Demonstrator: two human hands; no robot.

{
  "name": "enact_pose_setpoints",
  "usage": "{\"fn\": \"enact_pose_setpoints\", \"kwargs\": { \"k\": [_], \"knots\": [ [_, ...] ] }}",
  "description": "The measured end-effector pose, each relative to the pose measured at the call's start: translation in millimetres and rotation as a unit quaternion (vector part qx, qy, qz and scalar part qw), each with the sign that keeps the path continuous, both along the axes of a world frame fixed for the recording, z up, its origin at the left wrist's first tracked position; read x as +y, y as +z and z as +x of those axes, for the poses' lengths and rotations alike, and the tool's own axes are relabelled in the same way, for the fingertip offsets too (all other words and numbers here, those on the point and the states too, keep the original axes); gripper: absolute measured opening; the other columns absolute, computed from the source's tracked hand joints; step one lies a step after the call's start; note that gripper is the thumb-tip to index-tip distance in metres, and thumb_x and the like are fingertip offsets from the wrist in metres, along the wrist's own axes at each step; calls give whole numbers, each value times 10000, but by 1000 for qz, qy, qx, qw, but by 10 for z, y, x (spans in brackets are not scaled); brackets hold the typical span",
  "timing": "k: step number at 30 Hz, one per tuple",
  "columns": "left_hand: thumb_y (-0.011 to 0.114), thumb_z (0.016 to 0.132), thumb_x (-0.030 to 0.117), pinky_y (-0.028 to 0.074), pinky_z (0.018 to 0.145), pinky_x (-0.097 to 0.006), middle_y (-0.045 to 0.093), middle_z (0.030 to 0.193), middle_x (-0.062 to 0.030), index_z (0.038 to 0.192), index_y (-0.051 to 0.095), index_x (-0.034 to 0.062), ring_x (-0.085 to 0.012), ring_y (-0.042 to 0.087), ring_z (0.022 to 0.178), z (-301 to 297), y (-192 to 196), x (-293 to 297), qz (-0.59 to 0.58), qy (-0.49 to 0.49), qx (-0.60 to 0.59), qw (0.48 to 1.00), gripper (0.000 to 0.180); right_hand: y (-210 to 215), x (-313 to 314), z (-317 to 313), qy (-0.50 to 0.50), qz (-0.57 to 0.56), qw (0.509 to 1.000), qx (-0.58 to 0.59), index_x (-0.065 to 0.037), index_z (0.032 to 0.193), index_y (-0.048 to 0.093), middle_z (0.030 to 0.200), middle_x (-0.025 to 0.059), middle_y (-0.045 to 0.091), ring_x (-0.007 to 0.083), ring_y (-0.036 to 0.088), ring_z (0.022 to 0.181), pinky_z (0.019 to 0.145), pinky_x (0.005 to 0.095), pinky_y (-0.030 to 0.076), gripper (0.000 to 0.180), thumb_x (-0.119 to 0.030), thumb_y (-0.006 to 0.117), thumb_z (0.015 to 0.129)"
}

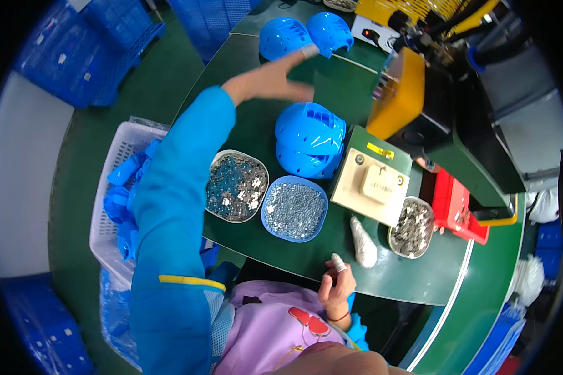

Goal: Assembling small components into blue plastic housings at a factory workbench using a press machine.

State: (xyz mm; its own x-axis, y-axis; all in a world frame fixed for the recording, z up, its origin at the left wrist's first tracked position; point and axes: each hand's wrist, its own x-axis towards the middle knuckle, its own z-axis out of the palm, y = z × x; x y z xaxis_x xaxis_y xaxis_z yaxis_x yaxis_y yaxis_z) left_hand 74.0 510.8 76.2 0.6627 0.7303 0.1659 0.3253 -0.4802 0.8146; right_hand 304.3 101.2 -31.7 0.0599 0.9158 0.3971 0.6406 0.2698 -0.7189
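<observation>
Left hand (270, 80) is stretched way out over the green table (419, 281), fingers spread flat and holding nothing, right above the stacked blue helmet shells (309, 140). Right hand (338, 289) sits loosely curled and empty at the table's near edge, by the trays of small metal parts (294, 209).

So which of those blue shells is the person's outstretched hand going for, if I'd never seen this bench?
Start at the green table and find the yellow-and-green machine. To its left, at the table's far edge, sits a pair of blue shells; the left hand hovers by them. Unlike the nearer stacked shells beside the trays, they lie side by side.
</observation>
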Motion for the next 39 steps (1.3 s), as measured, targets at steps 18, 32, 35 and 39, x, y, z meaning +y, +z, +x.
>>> {"fn": "enact_pose_setpoints", "kwargs": {
  "k": [18, 32, 35, 39],
  "knots": [
    [839, 747, 353, 439, 1098, -454, 531, 1406, -138, 1457, 402, -2, -290, 536, 1286, -443, 154, -2611, -460, 110, -367, 801, 907, 546, 126, -25, 93, -39, 916, 388, 69, 1491, 283, 1362, 210, 507, 237, 602, 1116, 832, 334, 559, 722, -335, 587, 977],
    [769, 773, 109, 523, 761, -401, 662, 905, -129, 977, 716, 23, -326, 630, 847, 55, -695, -1940, 255, 94, 98, 957, 227, 311, -94, 195, 2, -176, 932, 316, 60, 1375, 468, 1230, 150, 619, 207, 573, 1118, 978, 327, 435, 445, -188, 508, 1008],
    [781, 735, 101, 519, 750, -425, 668, 850, -114, 905, 720, 41, -330, 627, 853, 177, -704, -1888, 254, 113, 157, 948, 190, 180, -104, 203, -15, -147, 927, 344, 59, 1374, 471, 1232, 149, 617, 206, 570, 1118, 976, 329, 435, 444, -196, 499, 1012],
    [800, 710, 105, 507, 733, -441, 641, 808, -108, 841, 704, 41, -331, 620, 831, 249, -663, -1874, 256, 112, 176, 944, 174, 142, -119, 259, -3, -160, 908, 387, 46, 1409, 458, 1325, 117, 570, 194, 526, 1212, 1043, 318, 387, 483, -248, 498, 1027]
  ]
}}
